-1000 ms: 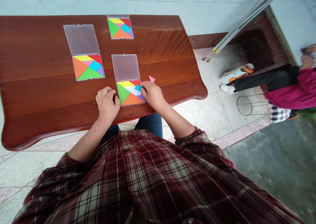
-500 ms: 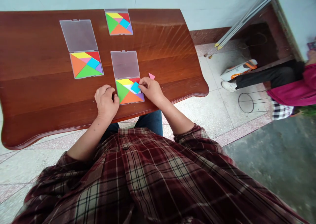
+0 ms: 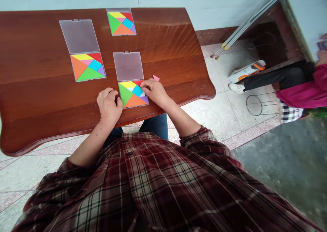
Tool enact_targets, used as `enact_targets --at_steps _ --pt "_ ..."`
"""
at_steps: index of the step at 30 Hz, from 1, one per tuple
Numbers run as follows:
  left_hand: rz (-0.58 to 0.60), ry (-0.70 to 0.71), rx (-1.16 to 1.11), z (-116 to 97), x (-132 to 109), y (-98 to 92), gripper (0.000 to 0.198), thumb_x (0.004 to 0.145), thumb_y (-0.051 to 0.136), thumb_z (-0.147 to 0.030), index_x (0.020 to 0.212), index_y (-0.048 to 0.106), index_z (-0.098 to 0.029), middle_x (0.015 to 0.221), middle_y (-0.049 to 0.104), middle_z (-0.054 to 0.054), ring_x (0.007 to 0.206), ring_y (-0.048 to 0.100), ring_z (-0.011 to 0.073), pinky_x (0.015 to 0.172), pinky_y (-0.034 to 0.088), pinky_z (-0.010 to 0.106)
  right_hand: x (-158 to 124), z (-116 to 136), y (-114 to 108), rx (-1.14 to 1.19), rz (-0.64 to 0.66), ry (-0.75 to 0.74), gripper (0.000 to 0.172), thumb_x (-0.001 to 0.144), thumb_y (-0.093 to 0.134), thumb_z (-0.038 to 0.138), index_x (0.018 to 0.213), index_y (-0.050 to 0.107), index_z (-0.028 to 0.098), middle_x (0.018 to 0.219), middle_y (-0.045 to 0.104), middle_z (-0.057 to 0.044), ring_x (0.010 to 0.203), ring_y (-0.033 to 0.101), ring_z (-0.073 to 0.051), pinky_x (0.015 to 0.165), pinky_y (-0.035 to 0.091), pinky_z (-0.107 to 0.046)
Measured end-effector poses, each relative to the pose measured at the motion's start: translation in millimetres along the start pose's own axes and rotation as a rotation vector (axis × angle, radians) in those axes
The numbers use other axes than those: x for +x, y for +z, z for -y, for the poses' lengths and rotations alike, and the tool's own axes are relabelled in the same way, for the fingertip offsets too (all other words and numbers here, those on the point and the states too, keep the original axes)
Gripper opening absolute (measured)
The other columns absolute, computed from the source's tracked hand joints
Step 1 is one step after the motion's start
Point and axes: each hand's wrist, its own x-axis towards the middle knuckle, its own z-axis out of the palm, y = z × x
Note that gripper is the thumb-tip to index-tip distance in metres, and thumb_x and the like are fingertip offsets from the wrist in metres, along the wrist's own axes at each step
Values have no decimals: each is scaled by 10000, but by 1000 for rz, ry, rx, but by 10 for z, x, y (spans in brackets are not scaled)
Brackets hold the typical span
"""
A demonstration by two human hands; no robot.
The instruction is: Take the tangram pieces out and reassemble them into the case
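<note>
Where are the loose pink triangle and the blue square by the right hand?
Pink tangram triangle (image 3: 156,77): head view, on its middle.
Blue tangram square (image 3: 137,91): head view, on its middle.

Three tangram trays (image 3: 133,94), three clear lids (image 3: 79,36) and one loose pink triangle (image 3: 156,77) lie on one desk (image 3: 38,106), with two hands (image 3: 109,106) over them and one other person (image 3: 298,95) nearby.

Maroon plaid flannel shirt (image 3: 153,191), dark round button (image 3: 129,153), sleeves ending mid-forearm (image 3: 195,138), blue jeans (image 3: 155,124)
</note>
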Motion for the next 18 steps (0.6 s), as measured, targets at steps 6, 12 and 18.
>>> enact_targets --at_steps 6,12,18 --pt "2 -6 -19 -5 1 -5 187 788 515 -247 930 631 -209 1213 611 106 1178 514 319 1056 369 516 -3 95 18 -185 43 -45 264 896 480 240 1093 653 210 1048 604 -64 946 559 -194 822 432 -322" --pt "3 10 -14 2 -2 -2 200 804 506 -246 945 641 -203 1213 612 126 1163 512 331 1032 373 520 -16 232 80 -327 48 11 345 889 563 323 1195 595 168 1193 561 -130 1013 570 -239 821 446 -341" --pt "-3 -4 -3 -18 2 -16 188 795 515 -241 933 640 -211 1197 614 106 1152 519 319 1010 388 492 0 256 97 -368 51 44 388 881 582 346 1212 572 145 1207 560 -147 1018 585 -250 824 455 -346"
